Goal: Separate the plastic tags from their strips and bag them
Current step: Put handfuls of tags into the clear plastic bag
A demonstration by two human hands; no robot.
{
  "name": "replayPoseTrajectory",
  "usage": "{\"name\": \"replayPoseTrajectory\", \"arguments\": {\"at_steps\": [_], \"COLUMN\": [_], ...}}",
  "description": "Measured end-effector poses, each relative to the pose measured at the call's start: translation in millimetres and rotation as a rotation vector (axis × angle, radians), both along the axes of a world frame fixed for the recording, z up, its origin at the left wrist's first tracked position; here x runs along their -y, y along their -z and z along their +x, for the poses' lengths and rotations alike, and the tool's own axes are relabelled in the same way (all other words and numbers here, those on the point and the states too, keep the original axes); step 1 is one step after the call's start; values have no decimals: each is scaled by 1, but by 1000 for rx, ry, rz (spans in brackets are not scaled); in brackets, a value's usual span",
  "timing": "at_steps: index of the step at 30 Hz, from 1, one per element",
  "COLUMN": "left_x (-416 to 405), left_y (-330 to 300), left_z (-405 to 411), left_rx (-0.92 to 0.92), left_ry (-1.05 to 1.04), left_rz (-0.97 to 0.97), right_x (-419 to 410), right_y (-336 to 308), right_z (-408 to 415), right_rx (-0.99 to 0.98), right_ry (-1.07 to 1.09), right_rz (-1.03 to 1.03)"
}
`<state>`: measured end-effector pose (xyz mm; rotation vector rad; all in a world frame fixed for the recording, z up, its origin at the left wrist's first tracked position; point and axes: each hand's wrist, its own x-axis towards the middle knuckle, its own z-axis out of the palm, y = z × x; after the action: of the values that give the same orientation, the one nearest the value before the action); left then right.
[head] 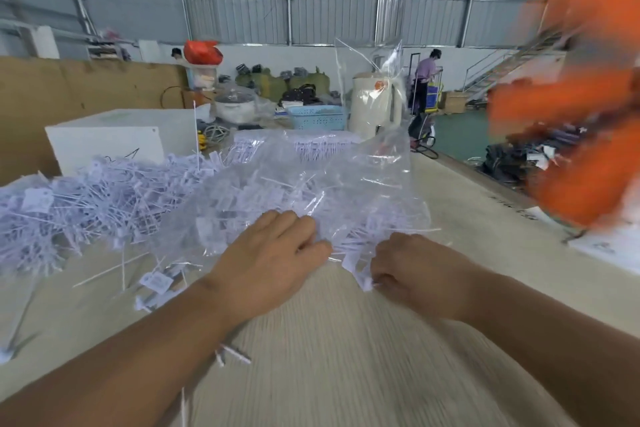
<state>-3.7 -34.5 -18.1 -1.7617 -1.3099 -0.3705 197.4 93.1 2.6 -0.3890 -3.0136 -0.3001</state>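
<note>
Left hand point(273, 253) fingers flat on clear bag point(346, 184), right hand point(412, 270) fingers pinching tags point(360, 274)

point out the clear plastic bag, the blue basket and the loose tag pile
clear plastic bag point(367, 180), head view, its middle panel
blue basket point(317, 117), head view, its front wall
loose tag pile point(86, 201), head view, its middle

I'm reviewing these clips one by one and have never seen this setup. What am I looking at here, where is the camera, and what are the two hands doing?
There is no machine: a person wears one wide-angle camera on the head, looking down at their own bare hands. On the pale table lies a big heap of white plastic tags. A clear plastic bag, already partly filled with tags, lies at the heap's right end. The left hand rests with straight fingers on the bag's near edge. The right hand has its grip curled round a small bunch of tags at the bag's mouth. The orange blur at right is too smeared to identify.
</note>
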Motion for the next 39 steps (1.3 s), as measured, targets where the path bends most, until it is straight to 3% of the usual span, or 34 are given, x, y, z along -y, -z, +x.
{"name": "replayPoseTrajectory", "arguments": {"at_steps": [2,5,9,12,17,21,24,28,32,36,39], "left_x": [1,1,1,2,3,4,3,6,10,12,15], "left_y": [1,1,-2,-2,-5,-8,-12,-10,-4,-9,-14], "left_z": [-3,-6,-8,-8,-9,-7,-12,-25,-38,-44,-40], "left_rx": [24,160,247,249,231,252,287,462,502,499,519], "left_ry": [-57,-323,-490,-459,-437,-426,-436,-384,-296,-260,-152], "left_rz": [-132,-221,-243,-249,-278,-221,-194,-375,-601,-617,-638], "right_x": [1,5,9,13,15,12,8,7,-1,-12,-19], "right_y": [4,7,16,23,13,6,1,-10,2,9,4], "right_z": [-5,-12,-27,-34,-43,-59,-75,-100,-127,-133,-138], "right_rx": [-31,-53,-21,-18,-250,-193,-193,-258,-223,-210,-219], "right_ry": [20,57,92,83,65,115,18,-15,-91,-174,-198], "right_rz": [-80,-160,77,142,81,144,237,244,75,30,187]}}
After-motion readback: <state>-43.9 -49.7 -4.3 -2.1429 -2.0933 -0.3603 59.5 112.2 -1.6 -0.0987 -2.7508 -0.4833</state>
